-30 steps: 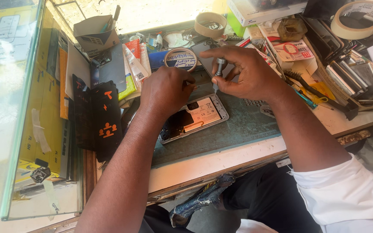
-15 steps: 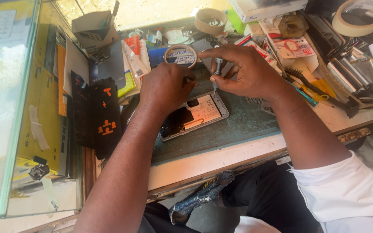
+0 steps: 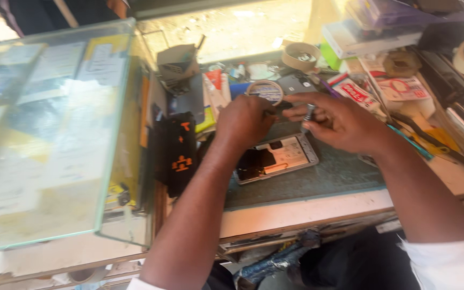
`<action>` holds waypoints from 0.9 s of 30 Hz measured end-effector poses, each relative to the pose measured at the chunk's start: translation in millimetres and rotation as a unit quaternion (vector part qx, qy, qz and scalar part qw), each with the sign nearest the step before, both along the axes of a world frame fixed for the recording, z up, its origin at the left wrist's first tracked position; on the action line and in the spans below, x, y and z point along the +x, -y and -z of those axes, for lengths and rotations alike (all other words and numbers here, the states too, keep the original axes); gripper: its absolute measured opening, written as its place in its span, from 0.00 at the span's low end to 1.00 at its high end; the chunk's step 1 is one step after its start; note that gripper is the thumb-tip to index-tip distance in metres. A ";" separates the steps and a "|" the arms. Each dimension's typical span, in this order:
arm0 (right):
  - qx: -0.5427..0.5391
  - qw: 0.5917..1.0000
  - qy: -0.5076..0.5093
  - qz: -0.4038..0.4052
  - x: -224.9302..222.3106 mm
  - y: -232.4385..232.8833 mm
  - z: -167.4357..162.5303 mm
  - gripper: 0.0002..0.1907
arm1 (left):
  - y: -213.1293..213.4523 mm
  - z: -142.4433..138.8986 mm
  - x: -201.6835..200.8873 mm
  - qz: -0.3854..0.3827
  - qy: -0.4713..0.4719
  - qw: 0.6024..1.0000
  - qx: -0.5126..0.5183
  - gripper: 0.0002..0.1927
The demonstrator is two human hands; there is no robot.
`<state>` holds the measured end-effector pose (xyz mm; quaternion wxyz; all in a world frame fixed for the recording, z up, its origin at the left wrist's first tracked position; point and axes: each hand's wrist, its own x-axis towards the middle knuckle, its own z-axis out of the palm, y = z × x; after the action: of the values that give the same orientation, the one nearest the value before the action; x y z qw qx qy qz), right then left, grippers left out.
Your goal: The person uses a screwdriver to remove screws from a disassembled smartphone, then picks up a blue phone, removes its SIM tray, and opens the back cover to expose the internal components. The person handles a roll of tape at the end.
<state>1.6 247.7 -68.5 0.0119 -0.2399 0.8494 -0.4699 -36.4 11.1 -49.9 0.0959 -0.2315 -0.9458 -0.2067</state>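
Up close, the right hand (image 3: pixel 345 121) pinches a small silvery screwdriver (image 3: pixel 308 114) between thumb and fingers, its shaft pointing down toward the opened phone (image 3: pixel 276 158). The left hand (image 3: pixel 245 121) is curled closed just above the phone's upper edge, knuckles up; whether it grips something I cannot tell, since its fingers are turned away. The phone lies flat with its back off on a dark green mat (image 3: pixel 328 177) on the tabletop (image 3: pixel 296 215), just below both hands. Right behind the hands sits a small round tape roll (image 3: pixel 264 90), and farther back a wider tan tape roll (image 3: pixel 302 56). To the left stands a black case with orange marks (image 3: pixel 181 150), beside a glass display case (image 3: pixel 49 134). Pliers and other tools (image 3: pixel 447 145) lie cluttered at the right
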 end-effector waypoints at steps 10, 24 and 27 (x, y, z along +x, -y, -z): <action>-0.023 0.977 -0.210 -0.001 6.1 8.9 -5.3 0.38 | 3.0 1.6 5.0 0.012 -0.019 1.000 0.016 0.08; -0.060 0.982 -0.178 -0.016 2.5 5.1 5.6 0.35 | 0.4 6.2 -0.6 -0.007 -0.133 0.977 0.165 0.21; -0.032 0.973 -0.228 -0.023 3.6 6.1 3.9 0.36 | 2.9 4.9 -4.6 0.001 -0.175 0.939 0.298 0.33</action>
<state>5.2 241.6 -72.4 -0.1794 -0.3602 0.8086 -0.4292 -41.0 8.2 -54.8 0.3239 -0.2254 -0.8092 -0.4353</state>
